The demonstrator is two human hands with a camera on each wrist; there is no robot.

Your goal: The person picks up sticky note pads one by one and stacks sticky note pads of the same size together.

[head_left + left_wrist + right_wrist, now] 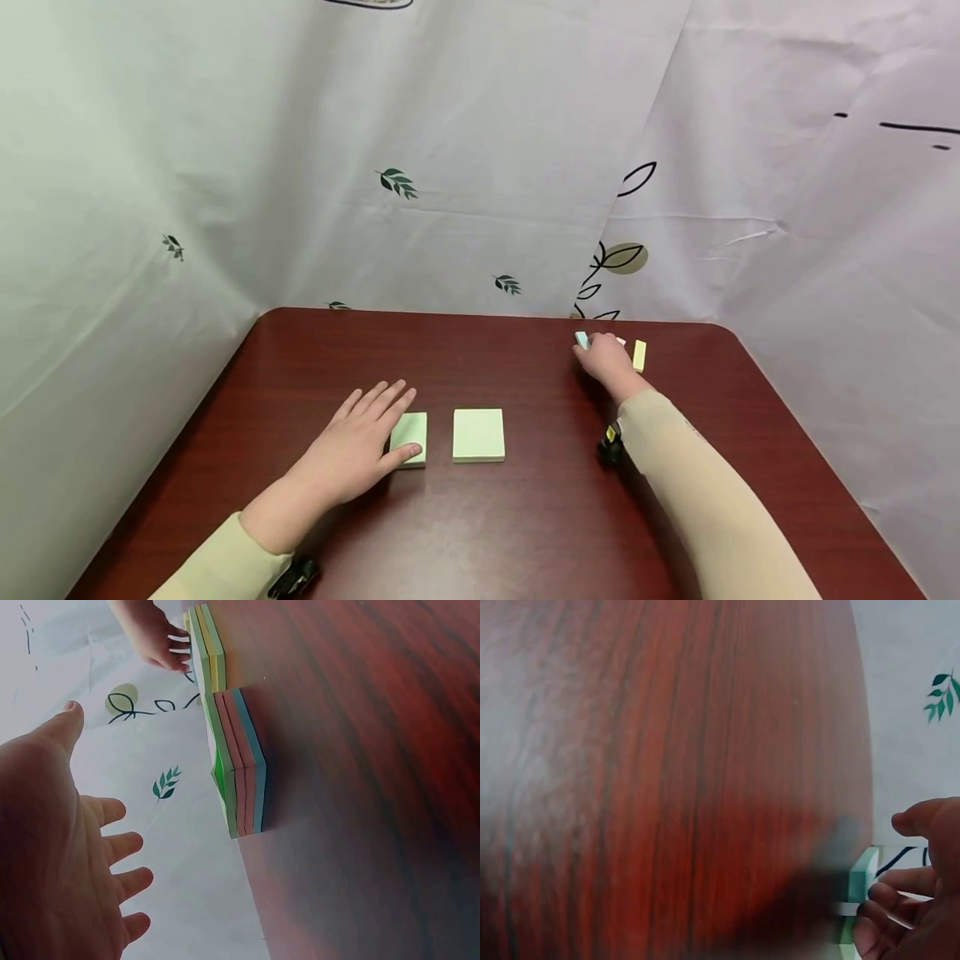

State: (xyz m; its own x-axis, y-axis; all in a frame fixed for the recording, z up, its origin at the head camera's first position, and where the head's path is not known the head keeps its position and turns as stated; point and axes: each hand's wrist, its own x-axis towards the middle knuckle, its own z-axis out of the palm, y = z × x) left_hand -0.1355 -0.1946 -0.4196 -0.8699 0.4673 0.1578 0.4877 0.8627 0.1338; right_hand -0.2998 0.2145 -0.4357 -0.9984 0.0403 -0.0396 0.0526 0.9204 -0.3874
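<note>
In the head view my left hand (pixel 352 446) is spread over the left stack of sticky notes (pixel 409 429), partly covering it. The left wrist view shows that hand apart from the stack (pixel 238 769), which has green, pink and blue layers. Beside it on the table is a second stack of sticky notes (pixel 478 435), pale green on top with yellow layers. Far to the right, my right hand (pixel 606 357) reaches over a row of small sticky-note strips: a light blue one (pixel 581 339) and a yellow one (pixel 639 356). Its thumb stands apart from the loosely bent fingers (pixel 892 900).
The dark red wooden table (pixel 525 517) has rounded far corners. A white cloth (pixel 480 167) with leaf prints hangs behind it and along both sides. The small strips lie close to the table's far edge.
</note>
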